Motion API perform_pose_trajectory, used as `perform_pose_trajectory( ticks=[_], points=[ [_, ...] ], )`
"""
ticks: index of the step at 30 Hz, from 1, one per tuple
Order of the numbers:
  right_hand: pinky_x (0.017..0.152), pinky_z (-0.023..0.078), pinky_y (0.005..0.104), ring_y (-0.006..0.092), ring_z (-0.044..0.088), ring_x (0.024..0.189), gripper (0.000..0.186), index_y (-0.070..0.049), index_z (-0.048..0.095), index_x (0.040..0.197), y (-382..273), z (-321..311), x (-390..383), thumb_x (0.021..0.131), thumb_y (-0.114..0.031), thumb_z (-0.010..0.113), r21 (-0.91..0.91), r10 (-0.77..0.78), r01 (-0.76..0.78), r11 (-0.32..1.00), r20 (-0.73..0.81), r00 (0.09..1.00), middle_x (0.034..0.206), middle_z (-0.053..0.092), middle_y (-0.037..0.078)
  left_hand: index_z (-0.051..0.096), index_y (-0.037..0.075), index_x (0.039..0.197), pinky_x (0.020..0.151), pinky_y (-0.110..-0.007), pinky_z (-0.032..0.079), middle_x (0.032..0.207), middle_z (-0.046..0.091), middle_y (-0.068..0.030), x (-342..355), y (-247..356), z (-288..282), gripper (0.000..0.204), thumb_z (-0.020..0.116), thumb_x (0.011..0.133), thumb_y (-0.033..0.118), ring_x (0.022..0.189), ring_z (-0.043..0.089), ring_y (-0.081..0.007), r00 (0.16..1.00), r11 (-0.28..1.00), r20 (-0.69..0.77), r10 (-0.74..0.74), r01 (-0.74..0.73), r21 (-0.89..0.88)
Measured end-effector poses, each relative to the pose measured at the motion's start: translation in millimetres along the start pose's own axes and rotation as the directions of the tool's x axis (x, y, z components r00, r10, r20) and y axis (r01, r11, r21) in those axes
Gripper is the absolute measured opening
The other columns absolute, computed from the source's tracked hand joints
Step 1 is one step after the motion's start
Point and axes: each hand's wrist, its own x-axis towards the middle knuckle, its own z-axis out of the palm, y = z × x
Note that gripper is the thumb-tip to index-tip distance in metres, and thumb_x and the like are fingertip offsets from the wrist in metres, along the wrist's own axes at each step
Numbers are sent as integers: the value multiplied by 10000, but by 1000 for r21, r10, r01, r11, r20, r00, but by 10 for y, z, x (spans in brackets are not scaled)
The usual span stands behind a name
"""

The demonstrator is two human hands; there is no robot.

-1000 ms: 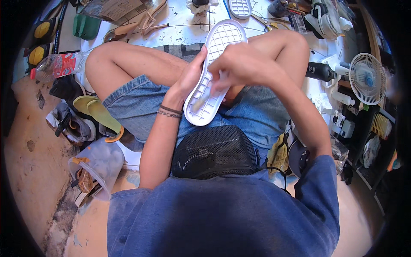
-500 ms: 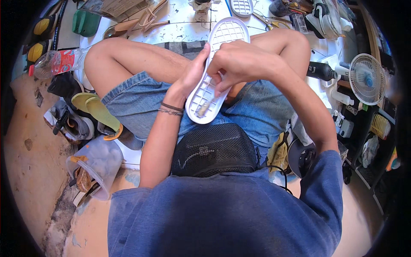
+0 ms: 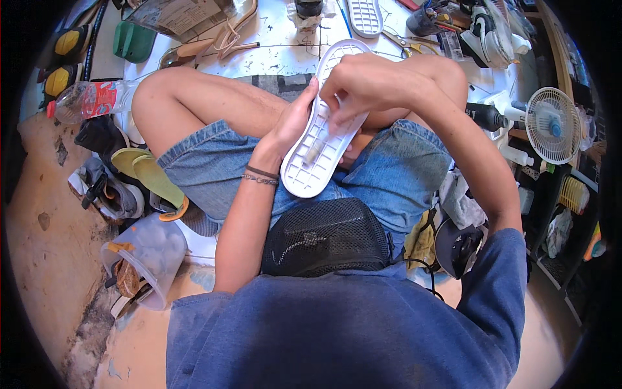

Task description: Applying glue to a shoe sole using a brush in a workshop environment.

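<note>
A white shoe sole (image 3: 302, 176) with a grid of raised ribs lies slanted over my lap, its gridded side up. My left hand (image 3: 297, 123) holds it by the left edge, thumb along the rim and fingertips showing past the right edge. Above the grid, my right hand (image 3: 366, 84) pinches a small brush (image 3: 312, 154) whose pale bristle end rests at the sole's lower half. The brush is smeared by motion, and its handle is mostly hidden by my fingers. A second white gridded sole (image 3: 366, 18) lies on the floor beyond my knees.
Scissors (image 3: 414, 47), a tool cup (image 3: 422, 22) and a sneaker (image 3: 486, 39) lie at the far right. A small fan (image 3: 552, 125) stands right. To the left are a plastic bottle (image 3: 91, 100), green flip-flops (image 3: 152, 175) and a tipped clear bucket (image 3: 159, 249). A black mesh bag (image 3: 327, 236) sits at my waist.
The sole has shifted slightly down in the picture along with the view. My right hand has drawn the brush a little up along the grid. My left hand keeps its hold.
</note>
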Motion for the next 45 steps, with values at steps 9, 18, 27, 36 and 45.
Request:
perform_pose_trajectory(
  ticks=[9,18,27,36,45],
  points=[
    [571,481,385,255,665,656,327,-84,697,721,197,18,-33,714,-390,813,68,-18,19,997,-18,1000,655,656,73,462,-62,1293,575,-448,633,1037,636,-284,20,-5,3,794,161,1014,617,773,711,-366,1000,999,-6,16,-16,30],
    [576,488,362,250,667,665,342,-96,708,709,285,-74,-310,682,-411,838,69,152,-153,986,18,988,669,666,77,439,-3,1382,598,-461,625,1075,631,-299,28,12,76,808,166,997,653,783,705,-376,999,997,-34,-35,32,-70],
    [628,513,404,298,688,722,296,-110,729,788,400,175,-461,721,-389,801,63,342,-357,932,-480,807,729,695,116,388,32,1446,636,-479,626,1100,631,-293,-40,37,5,783,195,1000,645,806,705,-380,989,968,106,-106,127,-218],
    [588,506,401,285,693,710,325,-113,733,768,397,38,-421,720,-427,803,44,295,-299,953,-358,886,715,685,119,398,34,1434,644,-533,618,1113,621,-295,-49,67,16,809,185,986,672,849,695,-410,983,954,143,-113,148,-262],
    [596,498,355,253,676,696,352,-63,711,750,541,-118,-268,684,-376,859,83,188,-183,980,-53,981,720,687,116,366,12,1439,612,-505,626,1139,619,-281,-60,48,15,803,171,996,653,863,696,-409,980,964,174,-91,131,-231]
  ],
)
